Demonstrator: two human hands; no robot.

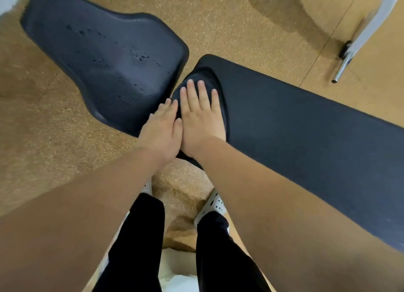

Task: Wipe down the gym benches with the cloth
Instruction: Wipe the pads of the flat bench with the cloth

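Neither grip is closing on anything: the right hand (200, 119) is pressing flat, fingers spread, on the dark cloth (203, 82), and the left hand (161, 134) is lying open just beside it, touching it. The cloth is sitting at the near end of the long pad (306, 143), probably so both palms can push it along. The seat pad (105, 60) opposite is carrying droplets, likely waiting for wiping, above the cork-coloured floor (43, 151).
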